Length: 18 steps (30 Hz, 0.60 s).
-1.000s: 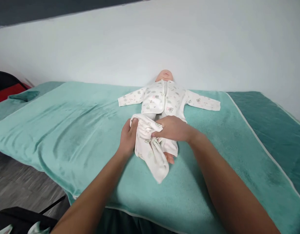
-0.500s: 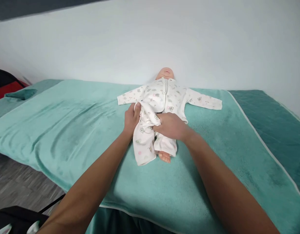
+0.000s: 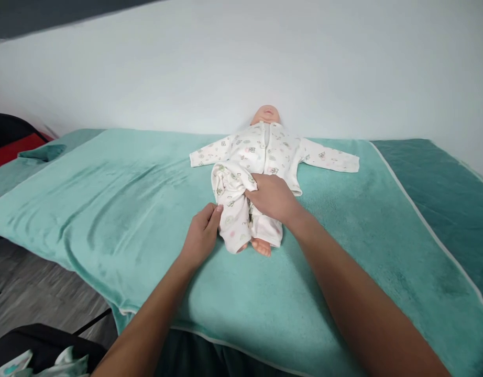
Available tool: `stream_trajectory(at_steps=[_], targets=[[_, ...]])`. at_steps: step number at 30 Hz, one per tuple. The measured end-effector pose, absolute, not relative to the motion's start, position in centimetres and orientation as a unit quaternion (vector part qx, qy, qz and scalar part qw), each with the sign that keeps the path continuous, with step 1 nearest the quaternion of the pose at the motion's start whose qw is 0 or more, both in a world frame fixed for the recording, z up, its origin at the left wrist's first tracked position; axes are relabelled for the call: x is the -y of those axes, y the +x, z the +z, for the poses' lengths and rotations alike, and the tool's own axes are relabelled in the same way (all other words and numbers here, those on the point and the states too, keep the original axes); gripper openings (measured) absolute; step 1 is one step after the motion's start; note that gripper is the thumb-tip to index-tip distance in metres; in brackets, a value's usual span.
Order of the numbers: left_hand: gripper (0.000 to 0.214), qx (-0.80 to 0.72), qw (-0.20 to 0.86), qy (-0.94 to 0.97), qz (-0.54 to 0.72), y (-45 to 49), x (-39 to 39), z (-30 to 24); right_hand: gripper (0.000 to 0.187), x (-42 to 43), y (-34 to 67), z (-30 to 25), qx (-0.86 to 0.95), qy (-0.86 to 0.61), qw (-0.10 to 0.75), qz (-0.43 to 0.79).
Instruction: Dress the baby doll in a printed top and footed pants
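A baby doll (image 3: 265,116) lies on its back, dressed in a white patterned long-sleeved top (image 3: 247,146) with both sleeves spread sideways. Matching baby trousers (image 3: 231,220) cover its lower legs, their upper part bunched up. My right hand (image 3: 275,196) is closed on the bunched cloth between the legs. At the outer edge of the trouser leg on the left, my left hand (image 3: 205,228) pinches the fabric. Toes of one foot (image 3: 261,247) stick out below the other cuff, and a bit of the second foot shows at the near cuff.
A turquoise blanket (image 3: 147,173) with wrinkles on the left covers the bed, and a darker teal cover (image 3: 441,173) shows at the right. Behind is a white wall (image 3: 241,63). A black chair or bag with cloth on it (image 3: 41,345) stands at the lower left.
My left hand has moved from the trouser waist down to the side of the leg. The cuff has risen slightly, and part of the second foot now shows. My right hand keeps its grip.
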<state>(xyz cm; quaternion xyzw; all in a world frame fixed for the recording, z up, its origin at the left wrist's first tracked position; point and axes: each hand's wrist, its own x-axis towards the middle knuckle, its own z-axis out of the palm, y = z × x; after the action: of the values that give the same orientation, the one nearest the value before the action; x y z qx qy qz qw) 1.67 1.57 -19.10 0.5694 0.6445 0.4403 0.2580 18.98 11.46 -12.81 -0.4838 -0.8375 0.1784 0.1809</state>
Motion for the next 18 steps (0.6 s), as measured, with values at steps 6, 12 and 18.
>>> stream_trajectory(at_steps=[6, 12, 18], targets=[[0.033, -0.702, 0.064, 0.612, 0.359, 0.9, -6.1, -18.9, 0.018, -11.6, 19.3, -12.7, 0.828, -0.492, 0.187, 0.191], [0.027, -0.719, -0.017, 0.629, 0.295, 0.8, -7.9, -18.9, 0.012, -11.5, 19.6, -12.7, 0.819, -0.489, 0.199, 0.224], [0.028, -0.601, 0.156, 0.532, 0.576, 0.0, -8.8, -18.6, 0.028, -10.7, 21.1, -11.8, 0.808, -0.416, 0.237, 0.344]])
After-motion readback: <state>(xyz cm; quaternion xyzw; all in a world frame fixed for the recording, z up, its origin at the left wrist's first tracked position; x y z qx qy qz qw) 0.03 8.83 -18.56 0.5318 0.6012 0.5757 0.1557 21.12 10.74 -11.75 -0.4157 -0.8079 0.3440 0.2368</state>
